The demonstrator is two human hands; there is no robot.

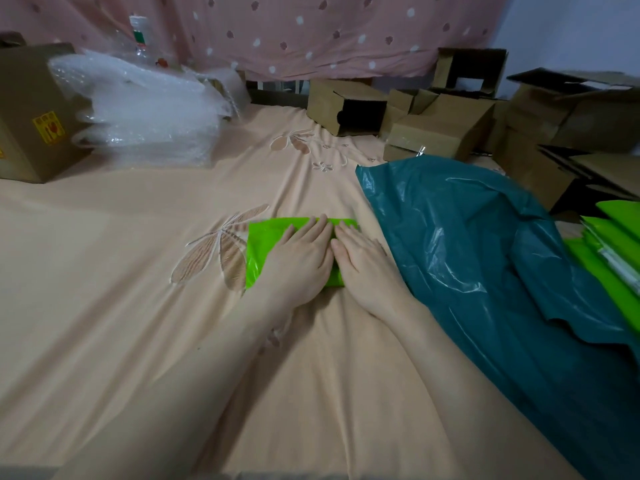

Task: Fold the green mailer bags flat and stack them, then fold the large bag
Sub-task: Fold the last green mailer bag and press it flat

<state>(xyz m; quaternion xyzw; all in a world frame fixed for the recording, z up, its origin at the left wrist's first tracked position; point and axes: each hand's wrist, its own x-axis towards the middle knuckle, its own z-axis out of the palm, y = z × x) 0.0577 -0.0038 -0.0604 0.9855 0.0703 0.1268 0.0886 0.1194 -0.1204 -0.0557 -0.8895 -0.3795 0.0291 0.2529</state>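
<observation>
Head view, frame centre: left hand [300, 256] and right hand [365, 261], both flat with fingers straight, pressing side by side on a folded green mailer bag [258, 252] lying on the peach bed sheet [121, 306]. Handling, judged: thin glossy film, light, limp, slippery, likely to spring open; best pinched at edges or corners, creases pressed by palm. Right of frame: large teal bag [485, 258], crumpled and just beside the right hand; green mailers [613, 244] at far right edge. Upper left: bubble wrap [145, 109]; cardboard box [31, 112] with yellow sticker [49, 127], writing unreadable. Upper right: open cartons [440, 129].
</observation>
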